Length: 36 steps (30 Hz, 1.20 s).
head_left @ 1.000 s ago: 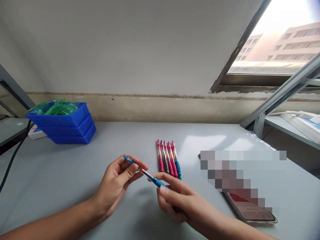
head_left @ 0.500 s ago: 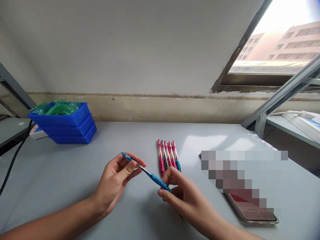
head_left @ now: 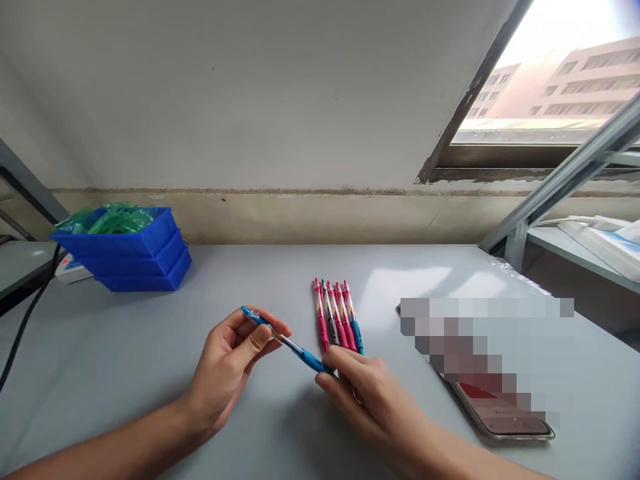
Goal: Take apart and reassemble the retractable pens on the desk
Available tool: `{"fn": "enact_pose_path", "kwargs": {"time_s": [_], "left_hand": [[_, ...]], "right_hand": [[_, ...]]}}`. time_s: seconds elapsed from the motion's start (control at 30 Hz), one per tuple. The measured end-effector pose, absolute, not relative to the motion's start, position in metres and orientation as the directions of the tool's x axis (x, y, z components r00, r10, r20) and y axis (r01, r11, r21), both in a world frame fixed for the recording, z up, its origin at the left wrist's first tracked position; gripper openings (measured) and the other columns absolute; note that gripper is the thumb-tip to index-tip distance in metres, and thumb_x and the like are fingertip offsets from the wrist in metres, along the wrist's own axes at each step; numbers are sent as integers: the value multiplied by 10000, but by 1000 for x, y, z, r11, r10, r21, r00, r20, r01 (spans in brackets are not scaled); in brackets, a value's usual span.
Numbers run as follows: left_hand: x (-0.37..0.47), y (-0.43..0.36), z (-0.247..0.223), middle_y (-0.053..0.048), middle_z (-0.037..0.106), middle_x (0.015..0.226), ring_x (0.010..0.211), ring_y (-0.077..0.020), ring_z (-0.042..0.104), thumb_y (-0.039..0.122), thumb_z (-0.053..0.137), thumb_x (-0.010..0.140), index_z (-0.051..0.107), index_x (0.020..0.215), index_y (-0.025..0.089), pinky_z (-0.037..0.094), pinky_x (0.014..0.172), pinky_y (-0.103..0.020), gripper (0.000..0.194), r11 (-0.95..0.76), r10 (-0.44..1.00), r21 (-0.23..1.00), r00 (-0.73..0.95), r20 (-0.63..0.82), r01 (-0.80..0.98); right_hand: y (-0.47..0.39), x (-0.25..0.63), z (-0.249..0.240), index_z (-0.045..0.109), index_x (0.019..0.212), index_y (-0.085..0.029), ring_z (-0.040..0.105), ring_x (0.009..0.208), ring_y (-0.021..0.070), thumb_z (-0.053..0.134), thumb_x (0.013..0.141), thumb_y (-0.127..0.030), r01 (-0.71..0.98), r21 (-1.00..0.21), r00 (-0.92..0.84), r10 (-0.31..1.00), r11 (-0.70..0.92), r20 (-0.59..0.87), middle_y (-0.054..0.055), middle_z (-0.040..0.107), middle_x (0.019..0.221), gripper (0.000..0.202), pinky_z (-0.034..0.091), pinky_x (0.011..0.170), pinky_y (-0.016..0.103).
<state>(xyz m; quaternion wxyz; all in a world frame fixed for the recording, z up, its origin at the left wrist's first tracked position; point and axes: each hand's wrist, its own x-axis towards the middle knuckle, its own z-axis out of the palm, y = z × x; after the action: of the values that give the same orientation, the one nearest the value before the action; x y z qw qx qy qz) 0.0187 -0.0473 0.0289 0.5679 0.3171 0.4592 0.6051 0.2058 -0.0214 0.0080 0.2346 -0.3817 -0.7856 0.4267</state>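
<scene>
A blue pen [head_left: 306, 356] with a clear barrel slants between my two hands above the table. My left hand [head_left: 237, 363] pinches its upper, clicker end between thumb and fingers. At the lower end, the thumb and fingers of my right hand [head_left: 363, 387] close round the blue grip and hide its tip. Just beyond my right hand, several pens [head_left: 336, 317] lie side by side on the grey table [head_left: 250, 267]. Most have pink grips, one has a grey grip, and the rightmost has a blue grip.
Stacked blue trays [head_left: 125, 250] holding green plastic stand at the back left, beside a black cable [head_left: 30, 313]. A phone [head_left: 510, 420], partly pixelated, lies on the right. Metal frame bars rise at both sides, and a wall [head_left: 250, 100] stands behind the table.
My right hand's fingers have closed further over the pen's lower end, covering more of the grip. My left hand keeps its hold nearly unmoved. The view has shifted slightly.
</scene>
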Motion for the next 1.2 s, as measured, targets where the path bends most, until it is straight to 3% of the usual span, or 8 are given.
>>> {"fn": "enact_pose_path", "kwargs": {"time_s": [0.1, 0.17, 0.27, 0.43, 0.53, 0.63, 0.83, 1.2], "left_hand": [[17, -47, 30, -19, 708, 687, 741, -171, 632, 289, 773, 635, 666, 691, 182, 475, 769, -292, 161, 60, 986, 913, -117, -117, -403], [16, -46, 30, -10, 687, 652, 701, -170, 628, 288, 786, 615, 654, 672, 180, 477, 747, -303, 180, 59, 990, 901, -88, -106, -429], [15, -44, 31, -3, 658, 625, 669, -164, 619, 283, 786, 615, 638, 654, 173, 481, 727, -308, 189, 61, 995, 889, -48, -93, -454], [11, -37, 33, -12, 641, 741, 695, -169, 624, 294, 714, 706, 666, 906, 190, 505, 726, -351, 231, 78, 996, 898, -3, -88, -433], [7, -30, 33, 3, 603, 772, 633, -133, 599, 285, 694, 723, 614, 1089, 203, 521, 646, -318, 384, 21, 996, 937, -72, -49, -349], [2, -23, 30, 28, 597, 718, 580, -123, 597, 253, 701, 712, 528, 1171, 229, 527, 588, -303, 491, -24, 994, 963, -111, -6, -267], [1, -20, 20, 12, 630, 714, 584, -143, 626, 243, 712, 701, 550, 922, 196, 561, 587, -335, 277, -41, 994, 973, -106, 17, -227], [3, -25, 20, 28, 609, 710, 596, -128, 617, 223, 682, 737, 518, 935, 208, 560, 603, -321, 258, -31, 993, 975, -118, 5, -219]], "right_hand": [[-22, 204, 7, 420, 611, -197, 359, 476, 92, 408, 864, -485, 251, -968, -688, 700, -21, -194, -30, 417, 568, 383, 275, 456, 233], [-21, 201, 1, 429, 627, -197, 339, 328, 61, 446, 792, -583, 147, -877, -791, 478, -457, -382, -44, 453, 482, 420, 214, 338, 198], [-20, 197, -8, 447, 600, -184, 330, 251, 43, 545, 698, -624, 97, -742, -863, 315, -663, -394, -38, 488, 440, 462, 182, 269, 174], [-22, 196, 4, 553, 732, -139, 409, 433, 67, 436, 820, -615, 216, -943, -767, 554, -254, -325, -26, 465, 552, 498, 310, 399, 175], [-23, 194, 14, 561, 744, -152, 415, 522, 91, 402, 862, -570, 307, -951, -728, 636, -28, -254, -14, 456, 640, 462, 349, 469, 201], [-22, 190, 13, 594, 846, -145, 393, 499, 98, 378, 883, -539, 320, -947, -712, 661, 2, -239, -19, 448, 619, 451, 323, 448, 209], [-23, 187, 1, 580, 856, -143, 361, 487, 102, 372, 885, -533, 299, -953, -705, 685, 51, -184, -31, 415, 563, 443, 282, 429, 204], [-23, 190, -2, 553, 815, -150, 327, 436, 90, 364, 898, -441, 270, -957, -711, 692, 105, -125, -42, 391, 532, 357, 256, 406, 213]]}}
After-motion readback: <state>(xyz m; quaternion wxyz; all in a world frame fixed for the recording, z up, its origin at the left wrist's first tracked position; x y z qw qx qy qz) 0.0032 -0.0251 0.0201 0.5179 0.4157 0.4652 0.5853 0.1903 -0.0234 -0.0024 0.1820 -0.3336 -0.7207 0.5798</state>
